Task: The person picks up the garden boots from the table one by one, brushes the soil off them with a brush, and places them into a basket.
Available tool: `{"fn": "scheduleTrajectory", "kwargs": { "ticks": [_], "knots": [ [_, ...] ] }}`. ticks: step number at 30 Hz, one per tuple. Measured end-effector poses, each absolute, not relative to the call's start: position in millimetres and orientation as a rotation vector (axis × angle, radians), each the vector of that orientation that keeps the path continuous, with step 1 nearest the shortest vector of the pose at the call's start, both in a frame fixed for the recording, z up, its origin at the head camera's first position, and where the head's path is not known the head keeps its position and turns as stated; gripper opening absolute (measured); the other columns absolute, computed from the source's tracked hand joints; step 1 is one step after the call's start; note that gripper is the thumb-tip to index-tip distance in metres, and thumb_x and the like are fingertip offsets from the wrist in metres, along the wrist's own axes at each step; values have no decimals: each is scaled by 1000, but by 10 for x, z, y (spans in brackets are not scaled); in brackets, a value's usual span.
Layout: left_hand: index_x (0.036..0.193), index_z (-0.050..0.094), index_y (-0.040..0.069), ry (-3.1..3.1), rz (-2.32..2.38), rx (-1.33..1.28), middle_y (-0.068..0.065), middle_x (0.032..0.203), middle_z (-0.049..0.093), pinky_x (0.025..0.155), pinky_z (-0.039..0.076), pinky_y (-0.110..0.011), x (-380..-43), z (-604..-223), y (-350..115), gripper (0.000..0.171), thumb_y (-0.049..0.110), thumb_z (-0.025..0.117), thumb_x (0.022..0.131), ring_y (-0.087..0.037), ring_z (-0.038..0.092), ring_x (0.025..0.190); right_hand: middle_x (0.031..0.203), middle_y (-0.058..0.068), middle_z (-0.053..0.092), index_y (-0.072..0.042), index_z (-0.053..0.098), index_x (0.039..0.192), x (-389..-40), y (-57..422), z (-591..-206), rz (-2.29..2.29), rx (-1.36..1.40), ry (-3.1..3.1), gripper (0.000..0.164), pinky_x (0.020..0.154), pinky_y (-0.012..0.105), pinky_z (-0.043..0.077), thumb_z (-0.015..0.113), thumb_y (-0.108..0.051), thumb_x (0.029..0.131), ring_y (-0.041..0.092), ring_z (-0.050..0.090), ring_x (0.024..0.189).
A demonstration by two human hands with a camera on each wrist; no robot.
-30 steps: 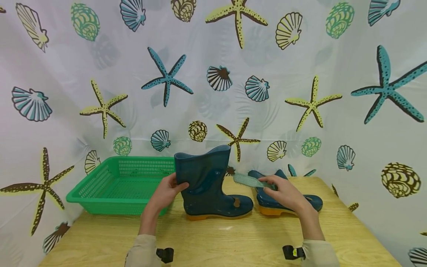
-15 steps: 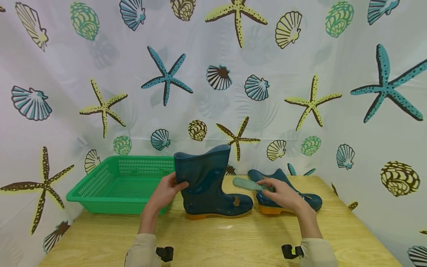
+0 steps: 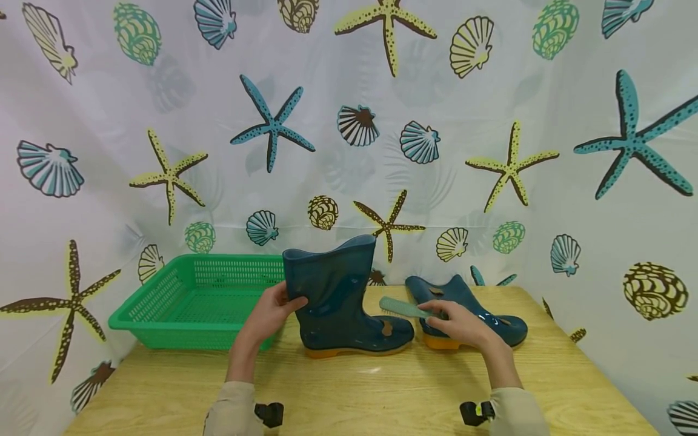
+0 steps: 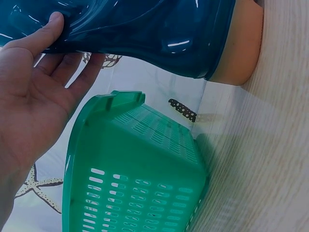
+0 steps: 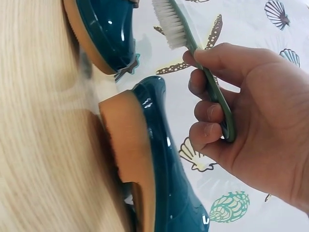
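A dark blue rubber boot (image 3: 335, 297) with an orange sole stands upright on the table, a brown patch (image 3: 386, 328) on its toe. My left hand (image 3: 274, 310) grips the back of its shaft, thumb on the near side. In my right hand (image 3: 457, 321) is a green scrubbing brush (image 3: 400, 306), held by its handle. White bristles (image 5: 170, 23) show in the right wrist view. The brush head hangs above the upright boot's toe, apart from it. Behind the right hand is a second blue boot (image 3: 480, 306), partly hidden by the hand, with brown patches on it.
To the left sits a green perforated plastic basket (image 3: 163, 336), close beside the left hand. The wooden table (image 3: 349, 393) reaches toward me. A white curtain (image 3: 349, 175) with shells and starfish hangs behind and at both sides.
My right hand has lowered slightly with the brush, whose head has dropped closer to the upright boot's toe. The left hand and the boot it grips stay in place.
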State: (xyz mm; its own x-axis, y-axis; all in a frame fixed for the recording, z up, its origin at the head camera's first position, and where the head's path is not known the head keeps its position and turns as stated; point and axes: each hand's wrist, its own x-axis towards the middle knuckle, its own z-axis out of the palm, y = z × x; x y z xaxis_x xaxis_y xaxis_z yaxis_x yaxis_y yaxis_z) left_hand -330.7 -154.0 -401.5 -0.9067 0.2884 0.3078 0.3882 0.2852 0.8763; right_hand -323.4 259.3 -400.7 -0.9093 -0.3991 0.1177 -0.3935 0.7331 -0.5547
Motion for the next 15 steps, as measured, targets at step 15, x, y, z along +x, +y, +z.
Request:
{"fn": "scheduleTrajectory", "kwargs": {
  "ticks": [15],
  "knots": [
    [137,55,7,-2443,-1695,-654,-17,132,63,101,50,-48,-3296,-4010,-1546,42,22,63,99,-32,61,120,100,4,63,-6,60,134,-3326,2574,-4175,-944,-719,2846,35,75,35,41,54,-19,103,17,50,83]
  ]
}}
